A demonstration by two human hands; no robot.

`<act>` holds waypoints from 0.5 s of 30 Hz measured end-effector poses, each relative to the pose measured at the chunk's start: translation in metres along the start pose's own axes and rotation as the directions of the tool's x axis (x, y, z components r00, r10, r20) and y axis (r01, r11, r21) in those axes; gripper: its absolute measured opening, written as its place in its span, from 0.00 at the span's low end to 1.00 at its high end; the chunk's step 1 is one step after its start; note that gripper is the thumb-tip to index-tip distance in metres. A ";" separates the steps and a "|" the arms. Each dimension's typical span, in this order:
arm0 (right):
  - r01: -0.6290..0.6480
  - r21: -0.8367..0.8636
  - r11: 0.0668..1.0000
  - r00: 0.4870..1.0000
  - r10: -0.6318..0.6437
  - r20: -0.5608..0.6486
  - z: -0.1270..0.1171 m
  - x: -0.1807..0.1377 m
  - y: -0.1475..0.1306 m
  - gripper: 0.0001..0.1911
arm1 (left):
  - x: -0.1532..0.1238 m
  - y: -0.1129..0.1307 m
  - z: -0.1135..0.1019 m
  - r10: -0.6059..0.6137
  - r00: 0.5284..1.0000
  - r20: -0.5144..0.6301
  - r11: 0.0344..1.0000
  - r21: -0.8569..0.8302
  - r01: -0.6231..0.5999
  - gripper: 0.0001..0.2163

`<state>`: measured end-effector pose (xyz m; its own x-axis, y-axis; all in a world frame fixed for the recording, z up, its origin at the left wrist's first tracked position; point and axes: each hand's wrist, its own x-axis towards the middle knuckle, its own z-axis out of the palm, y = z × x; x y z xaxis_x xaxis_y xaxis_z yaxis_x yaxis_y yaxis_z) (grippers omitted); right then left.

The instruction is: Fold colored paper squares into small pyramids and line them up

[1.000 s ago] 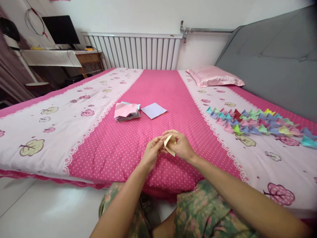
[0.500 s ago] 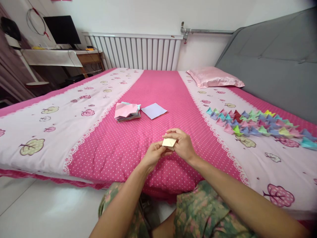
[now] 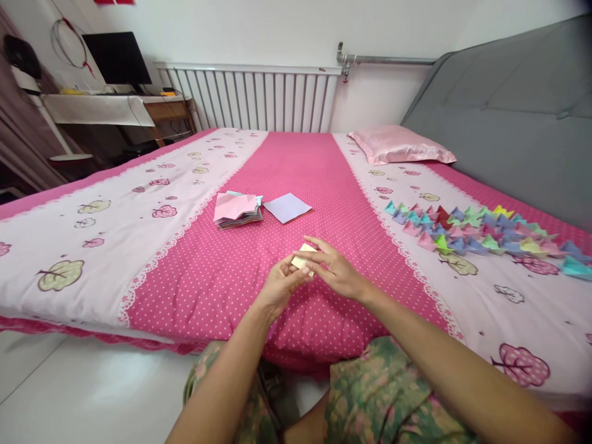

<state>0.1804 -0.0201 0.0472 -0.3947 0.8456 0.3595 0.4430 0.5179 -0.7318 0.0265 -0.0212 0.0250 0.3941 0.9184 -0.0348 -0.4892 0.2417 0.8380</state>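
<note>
A small folded piece of pale yellow paper [image 3: 298, 263] is between my two hands, above the near part of the bed. My left hand [image 3: 280, 285] pinches its lower left side, thumb on top. My right hand [image 3: 337, 271] grips it from the right, with its fingers reaching across the top face and partly covering it. Farther off lies a stack of coloured paper sheets [image 3: 235, 209], pink on top. Beside the stack, a single lilac sheet [image 3: 287, 208] rests flat on the bedspread.
Rows of small folded paper boats [image 3: 472, 231] in many colours stand on the bed [image 3: 296, 163] at the right. A pink pillow [image 3: 400, 145] lies at the back right, by a grey headboard [image 3: 513, 111]. The bed's near edge is at my knees.
The yellow paper has shifted slightly left and been turned in my hands. My right fingers have moved across its top, and my left thumb now presses on it.
</note>
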 end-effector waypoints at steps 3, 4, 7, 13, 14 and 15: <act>0.018 0.008 1.000 0.998 -0.017 -0.066 0.002 0.002 -0.001 0.17 | 0.002 -0.005 0.000 0.032 0.999 -0.004 0.995 0.099 -0.032 0.16; 0.000 0.034 0.999 0.995 0.003 -0.099 0.002 0.002 -0.001 0.18 | 0.003 -0.006 0.000 0.038 0.999 -0.007 0.991 0.127 -0.037 0.15; -0.111 0.172 0.979 0.973 0.143 -0.182 0.003 0.002 0.001 0.25 | 0.005 -0.008 0.001 0.045 0.999 -0.011 0.972 0.233 -0.042 0.12; -0.261 0.388 0.884 0.940 0.325 -0.108 0.002 0.003 0.007 0.14 | 0.004 -0.011 -0.001 0.054 0.998 -0.031 0.916 0.400 -0.037 0.11; -0.274 0.399 0.875 0.936 0.337 -0.098 0.002 0.003 0.007 0.13 | 0.004 -0.012 -0.001 0.048 0.998 -0.032 0.904 0.426 -0.030 0.11; -0.283 0.406 0.869 0.933 0.348 -0.096 0.002 0.003 0.006 0.13 | 0.004 -0.012 -0.001 0.038 0.999 -0.032 0.895 0.446 -0.020 0.11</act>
<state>0.1808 -0.0145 0.0429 -0.1371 0.9812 0.1361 0.1702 0.1587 -0.9726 0.0329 -0.0199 0.0143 0.3497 0.9366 -0.0202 -0.0990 0.0584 0.9934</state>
